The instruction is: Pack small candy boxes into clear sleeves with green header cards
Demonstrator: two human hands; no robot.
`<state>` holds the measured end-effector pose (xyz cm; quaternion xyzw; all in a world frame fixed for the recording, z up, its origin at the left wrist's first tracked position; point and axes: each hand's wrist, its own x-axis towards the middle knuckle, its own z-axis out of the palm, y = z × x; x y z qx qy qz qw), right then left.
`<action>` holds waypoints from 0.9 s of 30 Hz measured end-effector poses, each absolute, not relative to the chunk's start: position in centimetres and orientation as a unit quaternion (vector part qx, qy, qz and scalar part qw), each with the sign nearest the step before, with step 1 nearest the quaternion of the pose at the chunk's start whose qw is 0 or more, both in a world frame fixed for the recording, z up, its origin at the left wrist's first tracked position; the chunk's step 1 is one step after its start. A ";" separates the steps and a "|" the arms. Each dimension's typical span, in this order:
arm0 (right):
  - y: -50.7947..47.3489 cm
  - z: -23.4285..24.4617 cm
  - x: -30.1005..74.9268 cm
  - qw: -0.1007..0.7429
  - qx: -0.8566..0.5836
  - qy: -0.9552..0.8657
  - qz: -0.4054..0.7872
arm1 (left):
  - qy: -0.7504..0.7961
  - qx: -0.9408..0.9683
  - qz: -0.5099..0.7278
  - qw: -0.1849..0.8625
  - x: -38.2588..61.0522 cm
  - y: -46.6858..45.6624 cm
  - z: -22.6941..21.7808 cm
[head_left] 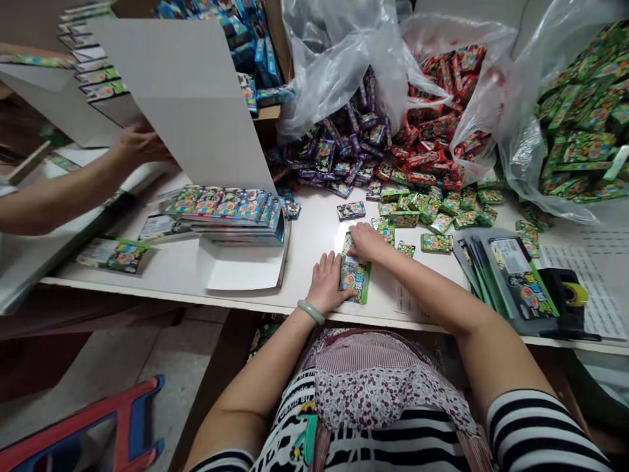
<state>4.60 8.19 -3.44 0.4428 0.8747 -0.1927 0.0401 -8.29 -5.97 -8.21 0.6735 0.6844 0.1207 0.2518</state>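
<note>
A green printed card packet lies flat on the white table near its front edge. My left hand, with a pale green bangle at the wrist, rests on the packet's left side, fingers curled over its edge. My right hand presses down on the packet's top end, fingers bent; whether it pinches a small box there is hidden. Small green boxes lie scattered just right of my right hand.
Clear bags spill purple boxes, red boxes and green boxes at the back. A stack of filled packets sits left, flat cards and a tape dispenser right. Another person's arm holds a white sheet.
</note>
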 end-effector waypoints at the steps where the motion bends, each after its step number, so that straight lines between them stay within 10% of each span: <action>1: 8.8 -3.0 4.6 0.044 0.447 0.871 -0.200 | 0.688 0.663 0.151 0.253 -8.4 -6.0 -8.3; 8: 11.1 2.8 6.4 -0.108 0.385 0.830 -0.387 | 0.628 0.548 0.458 0.310 -9.9 -5.1 -5.6; 13: 9.7 4.3 9.3 -0.044 0.288 0.757 -0.584 | 0.583 0.671 0.405 0.213 -10.9 -5.1 -1.2; 18: 7.6 2.4 10.6 -0.160 0.307 0.680 -0.646 | 0.564 0.764 0.307 0.052 -9.6 -5.2 0.1; 27: 3.6 3.1 11.0 -0.441 0.368 0.688 -0.443 | 0.601 0.620 0.477 0.163 -10.3 -4.6 0.0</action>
